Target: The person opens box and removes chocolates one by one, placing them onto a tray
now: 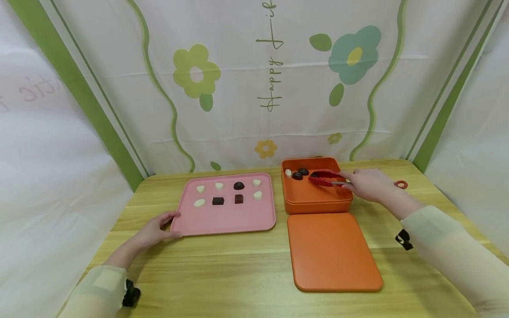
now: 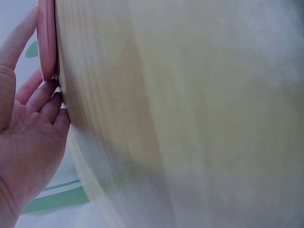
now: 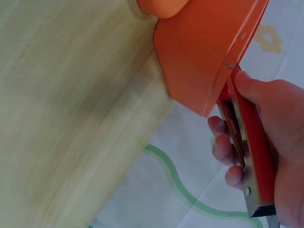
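My right hand (image 1: 370, 183) grips a pair of red-and-metal tongs (image 3: 256, 142), thumb on one arm and fingers curled round the other. The tongs' red heads reach into the orange box (image 1: 318, 206), beside a dark chocolate piece (image 1: 314, 175) that they partly hide. Two more dark pieces (image 1: 297, 176) and a white one (image 1: 288, 173) lie at the box's left. My left hand (image 1: 153, 229) holds the near left corner of a pink tray (image 1: 230, 223) between thumb and fingers. Several white pieces (image 1: 199, 202) and dark pieces (image 1: 218, 201) sit on that tray in two rows.
An orange lid (image 1: 334, 254) lies flat on the wooden table (image 1: 222, 274), just in front of the box. The tongs' ring end (image 1: 401, 184) sticks out beyond my right hand. A flower-printed curtain (image 1: 238, 110) stands behind the table, with white cloth on both sides.
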`<state>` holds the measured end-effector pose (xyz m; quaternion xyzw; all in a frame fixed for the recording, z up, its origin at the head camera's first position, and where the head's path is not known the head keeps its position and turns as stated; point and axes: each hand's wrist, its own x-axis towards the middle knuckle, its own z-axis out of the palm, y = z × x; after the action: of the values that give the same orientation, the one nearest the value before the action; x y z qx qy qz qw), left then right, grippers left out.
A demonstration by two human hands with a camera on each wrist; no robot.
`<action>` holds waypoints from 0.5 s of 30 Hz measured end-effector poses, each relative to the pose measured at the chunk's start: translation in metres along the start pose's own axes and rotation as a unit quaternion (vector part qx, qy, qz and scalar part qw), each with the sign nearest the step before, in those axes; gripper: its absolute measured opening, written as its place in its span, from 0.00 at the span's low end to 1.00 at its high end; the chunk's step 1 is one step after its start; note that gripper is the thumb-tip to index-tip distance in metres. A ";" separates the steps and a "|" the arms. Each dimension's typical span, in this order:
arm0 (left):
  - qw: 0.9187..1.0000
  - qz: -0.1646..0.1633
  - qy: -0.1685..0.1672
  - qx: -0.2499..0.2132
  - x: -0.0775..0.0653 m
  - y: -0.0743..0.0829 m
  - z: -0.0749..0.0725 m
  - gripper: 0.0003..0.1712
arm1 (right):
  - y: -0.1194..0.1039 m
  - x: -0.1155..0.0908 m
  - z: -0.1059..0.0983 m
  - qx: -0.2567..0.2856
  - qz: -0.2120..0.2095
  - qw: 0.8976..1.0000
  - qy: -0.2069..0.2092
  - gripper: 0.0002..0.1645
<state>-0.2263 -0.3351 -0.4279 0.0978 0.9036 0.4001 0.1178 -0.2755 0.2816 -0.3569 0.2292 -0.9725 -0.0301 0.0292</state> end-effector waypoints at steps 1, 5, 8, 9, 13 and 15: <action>1.000 0.001 0.000 -0.002 0.000 0.000 0.000 0.44 | 0.000 -0.001 -0.001 0.001 -0.001 1.000 0.002 0.28; 1.000 -0.005 0.002 -0.003 0.001 -0.002 0.000 0.45 | -0.002 -0.006 -0.006 0.006 0.001 1.000 0.010 0.29; 1.000 0.004 0.000 -0.002 0.002 -0.001 0.000 0.44 | -0.003 -0.012 -0.009 0.013 0.004 1.000 0.019 0.30; 1.000 0.006 0.001 -0.003 0.002 -0.001 0.000 0.43 | -0.003 -0.014 -0.011 0.014 0.004 1.000 0.022 0.30; 1.000 0.019 0.000 -0.006 0.001 0.000 0.000 0.42 | -0.006 -0.022 -0.017 0.014 -0.004 0.999 0.039 0.31; 1.000 0.019 0.001 -0.003 0.001 0.000 0.000 0.42 | -0.007 -0.024 -0.019 0.011 -0.010 0.999 0.052 0.31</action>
<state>-0.2272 -0.3349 -0.4282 0.1139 0.9003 0.4056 0.1094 -0.2490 0.2851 -0.3392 0.2408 -0.9675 -0.0078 0.0773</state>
